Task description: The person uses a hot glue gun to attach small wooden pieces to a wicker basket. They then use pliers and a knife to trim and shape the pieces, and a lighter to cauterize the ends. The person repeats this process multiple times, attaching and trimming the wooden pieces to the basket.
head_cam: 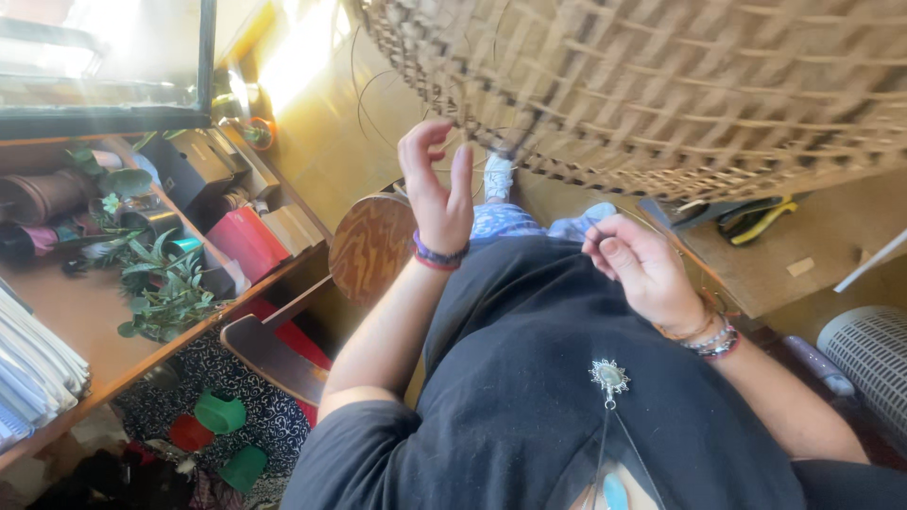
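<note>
A large loosely woven wicker panel (661,85) fills the top of the view, tilted toward me, with thin loose strands (364,94) curling off its left edge. My left hand (436,189) is raised just under the panel's lower edge, fingers apart, holding nothing that I can see. My right hand (642,269) sits lower, over my black shirt, with fingers curled and thumb pressed to forefinger on a thin dark strand (593,231). Both wrists carry bracelets.
A wooden shelf (85,312) on the left holds a leafy green plant (165,283), boxes, a red box (248,241) and stacked papers. A round wooden stool top (371,247) stands ahead. At the right are a wooden bench (803,255) with a yellow-handled tool (756,219) and a white mesh basket (869,359).
</note>
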